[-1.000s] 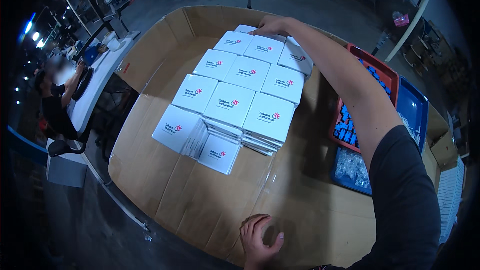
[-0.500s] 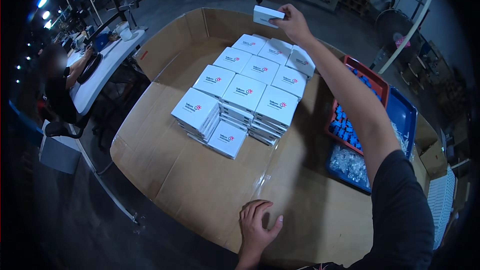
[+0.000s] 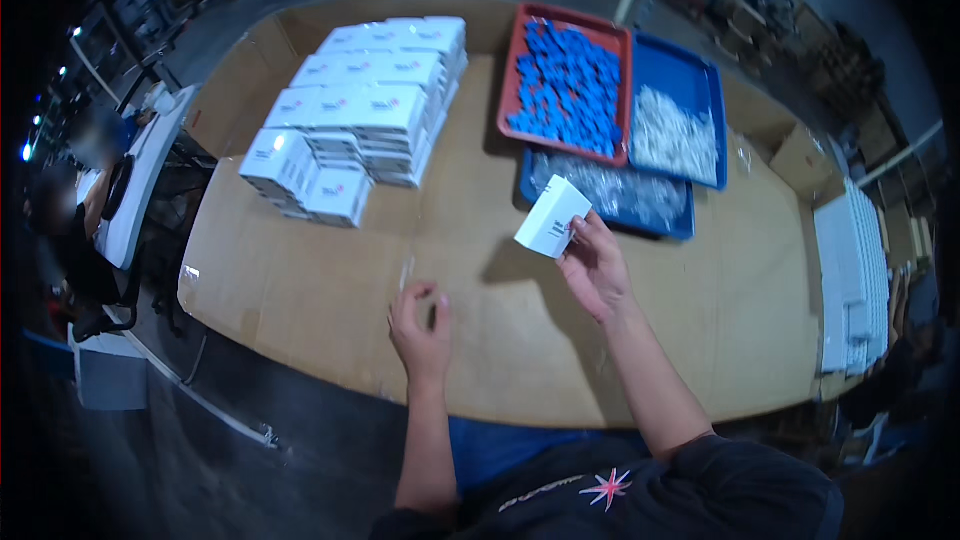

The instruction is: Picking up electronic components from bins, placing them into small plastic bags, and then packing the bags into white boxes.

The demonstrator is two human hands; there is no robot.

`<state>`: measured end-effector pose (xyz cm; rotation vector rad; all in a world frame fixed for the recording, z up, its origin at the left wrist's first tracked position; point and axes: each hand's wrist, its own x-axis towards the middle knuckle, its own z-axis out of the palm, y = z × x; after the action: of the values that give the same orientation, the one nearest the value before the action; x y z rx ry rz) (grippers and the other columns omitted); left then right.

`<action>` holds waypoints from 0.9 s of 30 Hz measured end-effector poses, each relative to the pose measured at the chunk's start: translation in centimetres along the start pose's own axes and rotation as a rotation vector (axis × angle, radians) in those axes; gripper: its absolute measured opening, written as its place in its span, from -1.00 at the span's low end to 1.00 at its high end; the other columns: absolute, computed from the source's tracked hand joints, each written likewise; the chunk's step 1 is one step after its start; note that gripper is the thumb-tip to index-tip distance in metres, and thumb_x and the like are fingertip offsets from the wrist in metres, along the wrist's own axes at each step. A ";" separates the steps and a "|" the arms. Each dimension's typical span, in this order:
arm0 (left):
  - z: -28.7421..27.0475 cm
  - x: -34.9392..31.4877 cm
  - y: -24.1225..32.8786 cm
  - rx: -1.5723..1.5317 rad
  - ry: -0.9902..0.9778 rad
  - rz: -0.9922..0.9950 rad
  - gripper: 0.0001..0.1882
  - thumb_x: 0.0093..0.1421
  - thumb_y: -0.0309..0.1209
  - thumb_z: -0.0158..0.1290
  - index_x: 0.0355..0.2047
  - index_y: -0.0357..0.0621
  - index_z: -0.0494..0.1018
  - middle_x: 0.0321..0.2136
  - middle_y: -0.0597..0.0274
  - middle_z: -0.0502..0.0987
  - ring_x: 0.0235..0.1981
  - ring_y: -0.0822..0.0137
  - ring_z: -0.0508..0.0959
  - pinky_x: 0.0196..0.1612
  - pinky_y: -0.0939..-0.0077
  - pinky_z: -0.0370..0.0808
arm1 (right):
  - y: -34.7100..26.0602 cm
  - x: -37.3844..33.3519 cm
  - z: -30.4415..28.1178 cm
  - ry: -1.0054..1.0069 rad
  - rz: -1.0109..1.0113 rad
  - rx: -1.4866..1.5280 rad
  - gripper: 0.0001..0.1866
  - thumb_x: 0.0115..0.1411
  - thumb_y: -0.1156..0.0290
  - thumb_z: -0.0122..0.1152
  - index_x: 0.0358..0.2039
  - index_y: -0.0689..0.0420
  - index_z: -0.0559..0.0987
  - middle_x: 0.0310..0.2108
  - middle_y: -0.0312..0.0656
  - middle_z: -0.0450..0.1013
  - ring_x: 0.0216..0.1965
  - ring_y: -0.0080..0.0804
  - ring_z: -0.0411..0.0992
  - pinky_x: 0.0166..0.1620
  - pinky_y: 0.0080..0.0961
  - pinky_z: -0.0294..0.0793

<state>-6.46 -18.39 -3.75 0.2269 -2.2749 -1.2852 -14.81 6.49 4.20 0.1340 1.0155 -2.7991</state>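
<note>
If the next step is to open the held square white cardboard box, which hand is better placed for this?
Probably the left hand: it looks empty, with fingers loosely curled, while the right hand holds the square white cardboard box.

Three trays (image 3: 670, 60) (one red, two blue), two hands (image 3: 422, 340), one held box (image 3: 550, 218), stacked boxes (image 3: 392, 106) uncountable

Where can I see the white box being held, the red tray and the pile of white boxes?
Held white box (image 3: 552, 219): head view, middle of its broad face.
Red tray (image 3: 511, 85): head view, its left wall.
Pile of white boxes (image 3: 355, 110): head view, upper side, around its middle.
</note>
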 end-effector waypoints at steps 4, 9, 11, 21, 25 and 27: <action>1.2 -0.7 4.0 0.057 -0.011 0.125 -0.82 0.31 -0.52 0.17 -0.09 -0.27 0.55 -0.21 0.11 0.61 -0.19 0.24 0.60 -0.04 0.39 0.53 | -0.2 -6.4 -4.6 0.125 0.023 0.149 -0.53 0.42 0.35 -0.12 0.26 0.28 0.39 0.07 -0.12 0.50 0.10 -0.37 0.49 0.20 -0.37 0.49; 6.3 -5.7 12.7 -0.542 -0.744 -0.523 -0.44 0.49 0.00 -0.02 0.17 -0.29 0.44 -0.18 0.09 0.62 -0.35 0.38 0.63 -0.22 0.47 0.60 | -3.1 -11.0 -7.3 0.095 -0.087 -0.036 -0.56 0.39 0.35 -0.07 0.21 0.27 0.40 -0.02 -0.07 0.51 -0.06 -0.41 0.51 0.05 -0.40 0.54; 6.5 -6.5 16.4 -0.666 -0.988 -0.686 -0.38 0.50 0.07 -0.14 0.21 -0.26 0.40 -0.15 0.09 0.61 -0.29 0.36 0.64 -0.18 0.45 0.63 | -4.1 -13.4 -7.0 0.139 -0.144 -0.132 -0.61 0.37 0.36 -0.05 0.15 0.25 0.43 -0.09 -0.08 0.53 -0.14 -0.41 0.51 -0.03 -0.41 0.56; 6.9 -12.1 22.2 -0.959 -1.076 -0.624 -0.36 0.52 -0.03 -0.29 0.45 -0.13 0.13 0.05 0.09 0.51 -0.05 0.28 0.61 -0.12 0.31 0.67 | -6.2 -19.6 -8.4 -0.007 -0.737 -0.983 -0.53 0.35 0.37 0.05 0.21 0.31 0.46 0.20 0.07 0.43 0.23 -0.13 0.41 0.33 -0.22 0.32; 6.9 -13.9 22.3 -0.952 -0.993 -0.643 -0.38 0.49 -0.02 -0.27 0.44 -0.03 0.12 0.09 0.10 0.47 0.01 0.26 0.58 0.08 0.31 0.57 | -6.0 -21.9 -8.2 -0.138 -0.849 -1.210 -0.35 0.33 0.09 0.13 0.26 0.33 0.43 0.23 0.17 0.39 0.24 0.06 0.41 0.26 -0.16 0.41; 7.0 -14.6 22.4 -0.919 -1.011 -0.630 -0.35 0.49 0.07 -0.25 0.42 -0.05 0.13 0.08 0.09 0.46 0.05 0.27 0.56 0.12 0.34 0.53 | -5.3 -21.8 -8.5 -0.107 -0.915 -1.220 -0.30 0.35 0.00 0.12 0.26 0.36 0.42 0.21 0.22 0.40 0.21 0.12 0.43 0.20 -0.15 0.47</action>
<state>4.72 4.52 6.93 -0.0923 -1.9949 -3.1703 5.94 18.58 4.07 -0.7707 3.0237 -2.0378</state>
